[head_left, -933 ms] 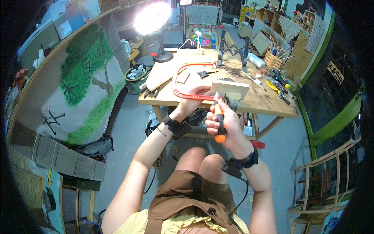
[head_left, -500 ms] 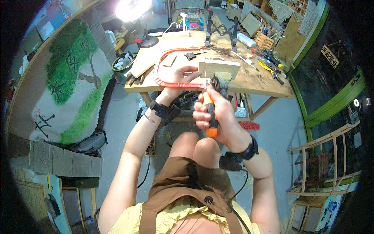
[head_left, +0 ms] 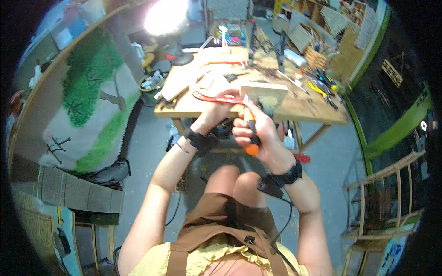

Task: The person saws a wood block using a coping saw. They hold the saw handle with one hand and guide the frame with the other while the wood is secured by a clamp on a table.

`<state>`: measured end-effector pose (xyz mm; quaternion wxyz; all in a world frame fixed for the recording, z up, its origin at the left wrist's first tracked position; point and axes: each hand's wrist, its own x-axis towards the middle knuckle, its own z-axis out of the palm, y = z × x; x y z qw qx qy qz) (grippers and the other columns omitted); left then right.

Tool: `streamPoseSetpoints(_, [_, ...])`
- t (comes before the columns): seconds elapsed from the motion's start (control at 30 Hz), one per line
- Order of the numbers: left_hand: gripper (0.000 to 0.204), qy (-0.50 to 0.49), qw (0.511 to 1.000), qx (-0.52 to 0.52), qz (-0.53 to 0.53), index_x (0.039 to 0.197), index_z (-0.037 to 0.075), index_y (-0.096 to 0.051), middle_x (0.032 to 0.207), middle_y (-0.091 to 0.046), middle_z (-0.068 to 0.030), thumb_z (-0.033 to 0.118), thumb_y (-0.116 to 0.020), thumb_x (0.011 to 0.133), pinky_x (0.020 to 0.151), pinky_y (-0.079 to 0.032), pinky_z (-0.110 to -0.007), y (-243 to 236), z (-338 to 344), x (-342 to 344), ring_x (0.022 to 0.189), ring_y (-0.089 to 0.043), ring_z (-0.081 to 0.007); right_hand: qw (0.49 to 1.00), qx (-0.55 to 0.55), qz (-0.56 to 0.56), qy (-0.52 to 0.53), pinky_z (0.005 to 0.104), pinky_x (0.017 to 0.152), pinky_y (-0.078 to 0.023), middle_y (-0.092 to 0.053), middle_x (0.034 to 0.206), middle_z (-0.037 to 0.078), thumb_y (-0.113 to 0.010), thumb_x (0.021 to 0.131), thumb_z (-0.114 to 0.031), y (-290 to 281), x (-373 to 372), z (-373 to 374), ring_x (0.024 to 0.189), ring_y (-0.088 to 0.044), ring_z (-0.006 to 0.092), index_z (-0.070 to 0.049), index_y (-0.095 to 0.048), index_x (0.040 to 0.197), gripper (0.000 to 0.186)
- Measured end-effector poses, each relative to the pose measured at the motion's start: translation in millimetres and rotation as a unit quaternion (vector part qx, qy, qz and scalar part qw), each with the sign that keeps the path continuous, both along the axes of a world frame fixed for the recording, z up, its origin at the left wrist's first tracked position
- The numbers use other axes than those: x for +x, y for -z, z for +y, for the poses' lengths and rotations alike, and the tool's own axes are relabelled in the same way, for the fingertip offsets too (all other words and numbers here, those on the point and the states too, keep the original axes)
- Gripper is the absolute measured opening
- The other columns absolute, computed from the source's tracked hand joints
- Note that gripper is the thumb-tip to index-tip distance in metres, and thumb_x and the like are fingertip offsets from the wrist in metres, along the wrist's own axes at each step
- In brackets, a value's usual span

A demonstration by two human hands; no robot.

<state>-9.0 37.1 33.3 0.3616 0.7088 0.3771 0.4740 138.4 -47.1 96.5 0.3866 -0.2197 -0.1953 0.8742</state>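
Note:
My right hand (head_left: 263,129) is wrapped round the orange and black handle (head_left: 251,148) of a coping saw. The saw's red bow-shaped frame (head_left: 216,98) reaches left and away over the tabletop, crossing above my left hand. A pale wooden board (head_left: 276,88) juts over the near edge of the table, and the handle end of the saw is close to its left part. My left hand (head_left: 215,109) grips the board's left end, its fingers blurred and partly behind the saw frame. The thin blade cannot be made out.
On the wooden table (head_left: 184,106) lie pliers and other hand tools (head_left: 324,89) at the right, and a small black part (head_left: 229,77). A lit lamp (head_left: 168,16) and a black folding stand (head_left: 266,43) are at the back. A bin (head_left: 152,82) stands left of the table.
My right hand and the saw handle have moved slightly away from me, up toward the board. The whole view has shifted a little and is more blurred. My left hand stays by the board.

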Motion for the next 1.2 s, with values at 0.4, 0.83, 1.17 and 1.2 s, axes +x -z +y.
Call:
streamPoseSetpoints(0.4, [0.026,-0.040,0.990,0.123,0.051,0.099,-0.001,-0.057,0.088,-0.062,-0.0103,0.016,-0.059,0.079,0.073,-0.046,-0.027,-17.9,-16.2,-1.7,0.082,-0.058,-0.0148,0.996,-0.071,-0.037,0.025,0.0185,0.033,-0.028,-0.033,0.058,-0.001,-0.038,0.089,-0.040,-22.0,-2.8,-34.8,0.038,-0.030,0.0051,-0.011,-0.038,0.082,0.031])
streamPoseSetpoints(0.83, [0.027,-0.072,0.991,0.094,0.066,0.095,-0.001,-0.059,0.093,-0.060,-0.0120,0.019,-0.063,0.077,0.077,-0.044,-0.029,-14.1,-15.2,0.4,0.087,-0.056,-0.0175,0.998,-0.014,-0.059,-0.014,0.0220,0.034,-0.029,-0.036,0.056,0.000,-0.039,0.088,-0.044,-9.5,9.0,-40.3,0.039,-0.034,0.0084,-0.012,-0.039,0.082,0.032])
streamPoseSetpoints(1.17, [0.022,-0.058,0.997,0.046,-0.014,0.094,-0.001,-0.059,0.090,-0.059,-0.0112,0.015,-0.061,0.078,0.079,-0.042,-0.029,-5.8,-8.3,2.7,0.086,-0.054,-0.0179,0.999,-0.015,-0.040,-0.019,0.0220,0.036,-0.029,-0.036,0.057,0.001,-0.041,0.087,-0.045,-10.7,6.2,-20.2,0.040,-0.033,0.0087,-0.011,-0.038,0.079,0.035])
streamPoseSetpoints(1.2, [0.021,-0.076,0.996,0.040,-0.011,0.094,0.000,-0.059,0.090,-0.059,-0.0113,0.014,-0.060,0.079,0.079,-0.041,-0.030,-5.8,-6.5,4.5,0.086,-0.054,-0.0182,0.999,-0.007,-0.050,-0.019,0.0223,0.036,-0.029,-0.036,0.057,0.001,-0.041,0.087,-0.045,-10.7,6.3,-9.0,0.040,-0.033,0.0092,-0.011,-0.038,0.080,0.035])
